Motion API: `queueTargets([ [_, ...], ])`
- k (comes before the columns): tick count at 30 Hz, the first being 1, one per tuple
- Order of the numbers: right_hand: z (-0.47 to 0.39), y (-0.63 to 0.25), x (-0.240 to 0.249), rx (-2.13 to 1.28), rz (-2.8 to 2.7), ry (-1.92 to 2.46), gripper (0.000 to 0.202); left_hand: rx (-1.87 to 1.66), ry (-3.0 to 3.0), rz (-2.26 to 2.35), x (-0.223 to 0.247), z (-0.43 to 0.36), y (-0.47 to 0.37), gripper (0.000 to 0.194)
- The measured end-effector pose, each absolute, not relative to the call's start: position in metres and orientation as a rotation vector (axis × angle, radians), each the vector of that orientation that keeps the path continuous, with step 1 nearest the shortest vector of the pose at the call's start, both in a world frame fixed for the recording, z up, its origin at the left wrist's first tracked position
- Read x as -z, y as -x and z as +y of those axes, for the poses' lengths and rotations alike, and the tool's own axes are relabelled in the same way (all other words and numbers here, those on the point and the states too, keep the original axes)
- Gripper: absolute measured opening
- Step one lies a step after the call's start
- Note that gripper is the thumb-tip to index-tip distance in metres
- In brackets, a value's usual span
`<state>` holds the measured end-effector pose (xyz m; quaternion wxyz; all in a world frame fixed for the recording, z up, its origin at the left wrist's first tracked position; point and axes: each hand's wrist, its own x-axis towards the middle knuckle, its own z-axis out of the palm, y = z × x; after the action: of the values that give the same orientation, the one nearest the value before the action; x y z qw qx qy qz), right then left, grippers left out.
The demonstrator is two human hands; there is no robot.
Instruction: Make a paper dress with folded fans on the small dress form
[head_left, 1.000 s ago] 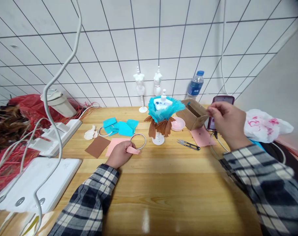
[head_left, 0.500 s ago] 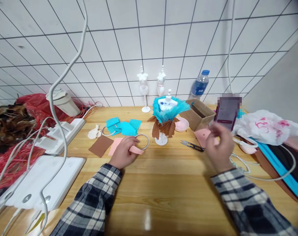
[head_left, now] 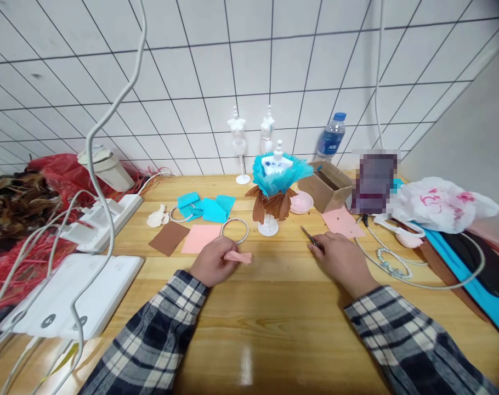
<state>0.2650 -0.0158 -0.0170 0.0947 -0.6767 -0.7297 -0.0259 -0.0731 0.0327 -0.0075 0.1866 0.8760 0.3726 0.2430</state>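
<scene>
My left hand (head_left: 213, 262) is closed on a small folded piece of pink crepe paper (head_left: 242, 257) that pokes out past the fingertips. My right hand (head_left: 343, 259) rests low on the table, its fingers closed over the handles of small thread snips (head_left: 308, 235); only the blades show. Between and beyond the hands stands a mini dress form (head_left: 268, 226) wearing turquoise frilled paper (head_left: 269, 178) above brown paper petals (head_left: 273, 206). Close to my left hand lie a flat pink paper square (head_left: 200, 239), a metal ring (head_left: 247, 229) and a brown paper square (head_left: 168, 238).
Turquoise paper pieces (head_left: 216, 209) lie at back left. Two bare dress forms (head_left: 237, 144), a water bottle (head_left: 332, 136), a cardboard box (head_left: 334, 192) and a pink bowl (head_left: 302, 203) stand behind. A phone (head_left: 374, 184), cables and a plastic bag (head_left: 447, 204) occupy the right; a power strip (head_left: 105, 225) the left.
My right hand has come down and left from above the pink paper by the box onto the snips. My left hand has shifted slightly right with its folded pink paper.
</scene>
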Motion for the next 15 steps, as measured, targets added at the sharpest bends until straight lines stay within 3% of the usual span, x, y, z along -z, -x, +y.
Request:
queueTargets([
  [9,0.003,-0.307,0.032,0.125,-2.048,2.072,0.054,-0.597,-2.468,1.100,0.009,0.034,0.071,0.006],
  [15,-0.019,-0.296,0.039,0.171,-2.157,2.096,0.049,-0.552,-2.439,1.134,0.012,0.033,0.068,0.005],
])
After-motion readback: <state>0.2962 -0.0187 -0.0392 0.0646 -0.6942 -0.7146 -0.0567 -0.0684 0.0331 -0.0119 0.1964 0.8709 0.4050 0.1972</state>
